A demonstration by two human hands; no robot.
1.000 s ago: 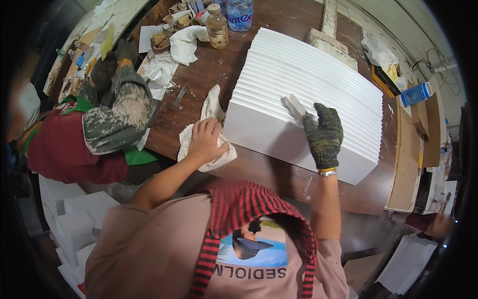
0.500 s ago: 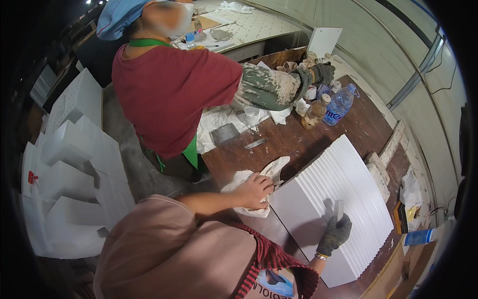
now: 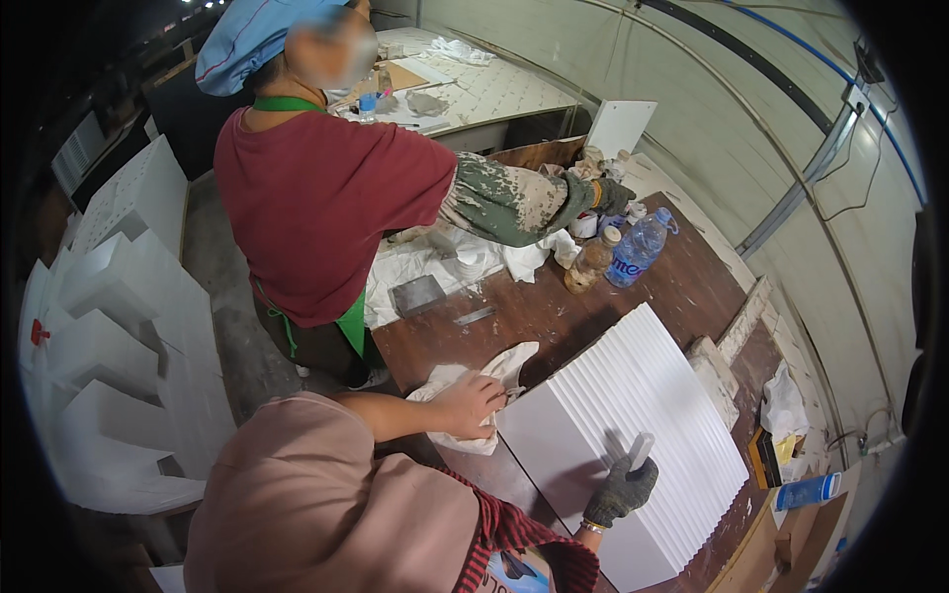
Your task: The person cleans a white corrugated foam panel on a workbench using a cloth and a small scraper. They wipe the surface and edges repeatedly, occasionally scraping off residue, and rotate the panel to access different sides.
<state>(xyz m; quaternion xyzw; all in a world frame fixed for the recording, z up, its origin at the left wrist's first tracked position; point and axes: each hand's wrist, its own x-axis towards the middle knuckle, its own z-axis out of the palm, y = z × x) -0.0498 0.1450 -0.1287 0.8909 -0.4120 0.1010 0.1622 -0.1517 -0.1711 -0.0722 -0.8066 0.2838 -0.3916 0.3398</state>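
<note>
My bare left hand point(image 3: 469, 403) closes on a crumpled white cloth point(image 3: 458, 442) at the near edge of the brown table. Beside it, a white panel point(image 3: 657, 395) with a ribbed upper surface and a smooth near side rests at a slant on the table. Over the ribs, my right hand point(image 3: 623, 491), in a dark grey knit glove, grips a small pale bar point(image 3: 643, 450). The bar sticks up out of the fingers; its lower end is hidden by the glove, so I cannot tell whether it touches the ribs.
Across the table a co-worker in a red shirt point(image 3: 326, 212) reaches a gloved hand point(image 3: 611, 196) behind a brown-stained bottle point(image 3: 591, 262) and a clear water bottle point(image 3: 643, 247). A grey block point(image 3: 418, 295) lies near white cloths. White foam-like pieces point(image 3: 109, 366) stand at left; a blue-labelled bottle point(image 3: 806, 491) lies at right.
The whole view has shifted, so things appear further left and lower. The pale bar in my right hand leans more to the right. My left hand stays on the cloth.
</note>
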